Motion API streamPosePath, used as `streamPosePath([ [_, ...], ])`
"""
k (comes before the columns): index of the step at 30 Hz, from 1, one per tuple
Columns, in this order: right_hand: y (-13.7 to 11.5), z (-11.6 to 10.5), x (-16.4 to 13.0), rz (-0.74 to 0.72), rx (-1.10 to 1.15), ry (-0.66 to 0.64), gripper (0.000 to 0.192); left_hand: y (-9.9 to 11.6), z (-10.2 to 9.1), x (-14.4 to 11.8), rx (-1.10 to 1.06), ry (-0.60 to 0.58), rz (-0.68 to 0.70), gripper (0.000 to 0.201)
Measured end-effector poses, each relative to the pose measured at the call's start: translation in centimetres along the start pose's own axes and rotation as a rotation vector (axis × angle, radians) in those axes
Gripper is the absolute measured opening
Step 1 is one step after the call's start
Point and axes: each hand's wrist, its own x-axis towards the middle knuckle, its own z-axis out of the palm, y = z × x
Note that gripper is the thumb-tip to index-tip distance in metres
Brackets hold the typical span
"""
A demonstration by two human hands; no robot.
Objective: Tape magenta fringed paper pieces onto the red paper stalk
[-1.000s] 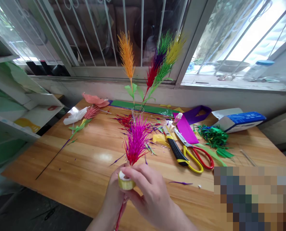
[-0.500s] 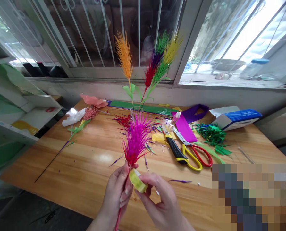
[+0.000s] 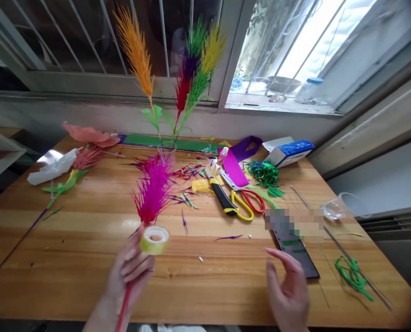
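My left hand (image 3: 132, 260) is wrapped around the red stem of a bushy magenta and red artificial flower (image 3: 153, 186), holding it upright with a slight tilt. A roll of yellowish tape (image 3: 154, 240) hangs at that hand's fingers, against the base of the flower head; whether the fingers grip it or it sticks by its tape I cannot tell. Over the front right of the table is my right hand (image 3: 290, 288), empty, thumb and forefinger apart. Just beyond it lies a dark phone (image 3: 297, 251), partly blurred out.
Orange (image 3: 136, 50) and multicoloured (image 3: 198, 64) artificial stalks stand in a clear cup (image 3: 167, 152). A utility knife (image 3: 222, 196) and scissors (image 3: 249, 203) lie mid-table. Behind are a blue box (image 3: 293, 152) and green shreds (image 3: 264, 173). Green twine (image 3: 354, 274) and thin rods are at right.
My right hand has let go of the tape roll and moved right, towards the phone. The roll now hangs by my left hand, which still holds the flower. The view has swung right.
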Motion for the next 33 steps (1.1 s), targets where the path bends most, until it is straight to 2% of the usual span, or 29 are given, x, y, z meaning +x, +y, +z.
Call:
streamPosePath([
  [1,1.6,-1.7,-0.3,0.028,-0.129,0.040,0.026,0.3,-0.4,0.3,-0.175,-0.036,-0.068,0.011],
  [3,3.9,-4.9,-0.7,-0.025,-0.392,0.051,0.026,0.6,-1.0,1.0,-0.418,-0.087,-0.230,0.017],
  [5,5.3,-7.2,-0.9,-0.125,-0.547,-0.014,0.024,0.4,-1.1,1.5,-0.541,-0.117,-0.350,0.020],
  [7,6.0,-8.4,-1.1,-0.212,-0.595,-0.074,0.024,0.0,-0.8,1.6,-0.609,-0.127,-0.401,0.020],
  [11,6.5,-8.4,-1.4,-0.283,-0.596,-0.165,0.028,-0.4,-0.4,1.6,-0.685,-0.114,-0.396,0.019],
  [14,6.6,-8.0,-1.4,-0.295,-0.601,-0.188,0.028,0.1,-0.9,1.9,-0.635,-0.119,-0.388,0.018],
  [18,6.6,-8.1,-1.4,-0.254,-0.597,-0.139,0.027,0.7,-1.6,2.1,-0.569,-0.133,-0.361,0.019],
  [21,6.9,-8.6,-1.3,-0.236,-0.644,-0.095,0.027,0.7,-1.2,1.8,-0.582,-0.137,-0.326,0.019],
  [26,7.2,-8.9,-1.2,-0.263,-0.681,-0.106,0.025,0.4,-0.2,1.1,-0.623,-0.112,-0.318,0.019],
  [33,7.8,-8.8,-1.4,-0.267,-0.693,-0.118,0.028,0.4,-0.1,0.9,-0.599,-0.122,-0.279,0.022],
])
